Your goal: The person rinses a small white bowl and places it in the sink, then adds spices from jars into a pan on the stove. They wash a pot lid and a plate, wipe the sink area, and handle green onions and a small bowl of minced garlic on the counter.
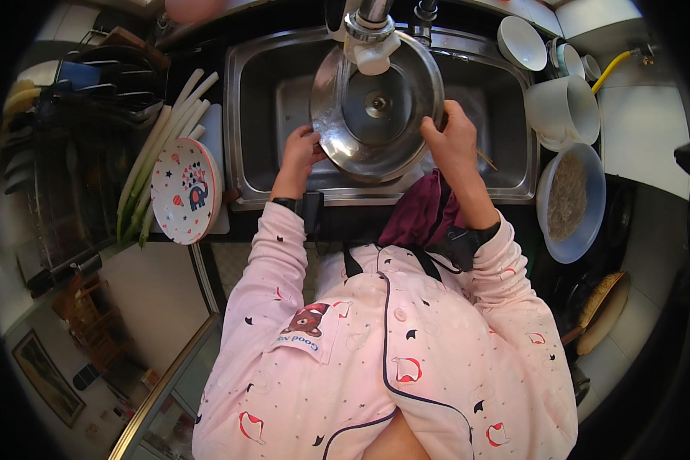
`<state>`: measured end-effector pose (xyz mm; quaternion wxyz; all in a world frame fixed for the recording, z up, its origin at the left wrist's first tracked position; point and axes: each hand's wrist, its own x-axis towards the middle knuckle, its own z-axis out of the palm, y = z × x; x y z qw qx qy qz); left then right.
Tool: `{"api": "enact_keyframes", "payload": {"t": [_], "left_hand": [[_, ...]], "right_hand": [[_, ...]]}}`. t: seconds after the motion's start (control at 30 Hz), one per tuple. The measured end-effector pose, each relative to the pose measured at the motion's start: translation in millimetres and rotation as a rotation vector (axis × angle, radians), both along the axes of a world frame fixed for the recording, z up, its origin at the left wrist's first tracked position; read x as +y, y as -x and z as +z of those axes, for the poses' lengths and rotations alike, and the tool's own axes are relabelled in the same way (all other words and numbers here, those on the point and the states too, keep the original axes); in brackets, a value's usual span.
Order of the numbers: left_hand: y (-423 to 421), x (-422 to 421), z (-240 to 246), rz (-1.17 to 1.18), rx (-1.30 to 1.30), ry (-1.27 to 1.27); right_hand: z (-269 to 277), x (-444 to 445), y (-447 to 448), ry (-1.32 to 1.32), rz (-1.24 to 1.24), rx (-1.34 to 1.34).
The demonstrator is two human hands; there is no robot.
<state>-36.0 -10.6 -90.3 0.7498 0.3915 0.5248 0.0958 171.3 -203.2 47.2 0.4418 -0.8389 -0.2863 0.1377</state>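
Note:
Both hands hold a round pot lid (373, 127), metal around a darker middle with a small central fitting, tilted over the stainless steel sink (236, 115). My left hand (303, 152) grips its lower left rim, fingers partly hidden behind it. On the right edge, my right hand (454, 137) pinches the rim with the thumb in front. Just above hangs the faucet (370, 45), covering the lid's top part. Water runs down the lid's left side. A maroon cloth (419, 210) lies over the sink's front edge below my right hand.
Left of the sink, long green onions (169, 129) and a patterned bowl (185, 190) rest by a pale cutting board (213, 123). At right stand white bowls (522, 43), a whitish container (555, 106) and a bowl of thin noodles (595, 201). A thin stick (487, 160) shows in the sink.

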Motion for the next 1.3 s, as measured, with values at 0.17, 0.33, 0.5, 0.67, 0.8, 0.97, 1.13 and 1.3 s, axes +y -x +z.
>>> {"api": "enact_keyframes", "payload": {"t": [0.17, 0.33, 0.5, 0.67, 0.8, 0.97, 1.13, 1.3], "left_hand": [[-2, 2, 7, -0.049, 0.023, -0.046], [15, 40, 3, 0.093, 0.012, -0.237], [26, 72, 6, 0.205, 0.048, -0.442], [48, 81, 56, 0.225, 0.042, -0.753], [58, 72, 121, 0.148, 0.067, -0.903], [57, 52, 161, 0.067, 0.275, -0.98], [64, 68, 146, -0.028, 0.405, -0.774], [71, 60, 92, -0.177, 0.341, -0.29]], "right_hand": [[1, -16, -14, -0.024, 0.033, 0.113], [-47, -1, -12, -0.25, 0.059, 0.381], [-98, 49, -25, -0.43, 0.084, 0.637], [-137, 86, -21, -0.343, 0.03, 0.959], [-160, 112, 7, -0.223, 0.109, 1.288], [-159, 128, 28, 0.069, 0.197, 1.387], [-132, 87, 3, 0.223, 0.252, 1.153], [-74, 33, -34, 0.225, 0.159, 1.039]]}}
